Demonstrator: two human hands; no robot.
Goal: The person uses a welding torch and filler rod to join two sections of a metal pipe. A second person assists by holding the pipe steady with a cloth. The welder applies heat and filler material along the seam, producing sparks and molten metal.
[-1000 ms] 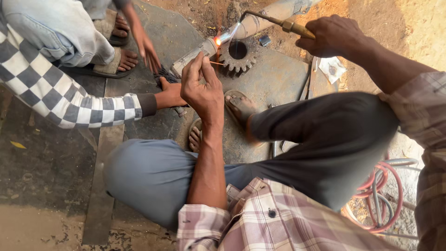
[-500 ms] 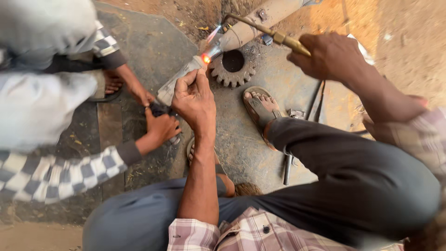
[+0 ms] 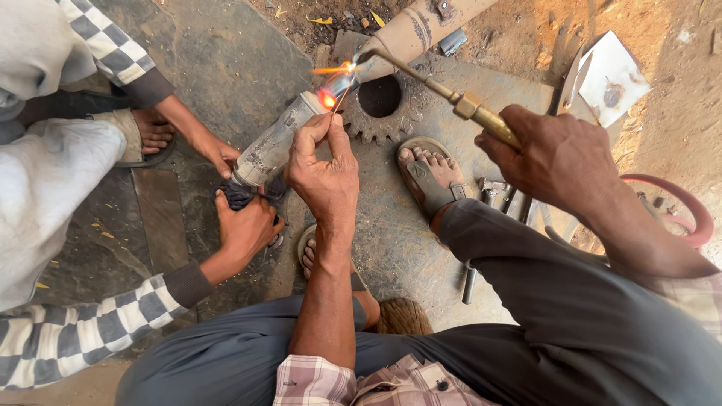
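While the ground [image 3: 226, 45] beneath the hands is rough grey stone slab giving way to reddish dirt beyond the right hand, the setting is an outdoor work spot with scraps lying about: a toothed gear [image 3: 380, 113] lies flat just ahead of the left hand, a second pipe [image 3: 421, 26] lies beyond it, a crumpled sheet of paper [image 3: 611, 75] sits out past the right hand, and a red hoop [image 3: 681, 207] curves on the dirt to that hand's outer side. No containers show. The left hand [image 3: 325, 169] is pinched narrow, thumb and forefinger closed on a thin filler rod [image 3: 340, 96] whose tip meets the glowing orange spot at the end of a grey metal pipe [image 3: 274, 146]; the pipe slants away just to the inner side of that hand. The right hand [image 3: 556, 154] is wrapped firmly around the brass handle of a gas torch [image 3: 451, 94], whose thin neck reaches across above the gear to the same hot spot, where a small flame shows. To the far side of the left hand, another person's hands [image 3: 244, 225] in checked sleeves steady the lower end of the pipe, one gripping it with a dark cloth. A sandalled foot [image 3: 429, 177] rests on the slab between the two working hands.
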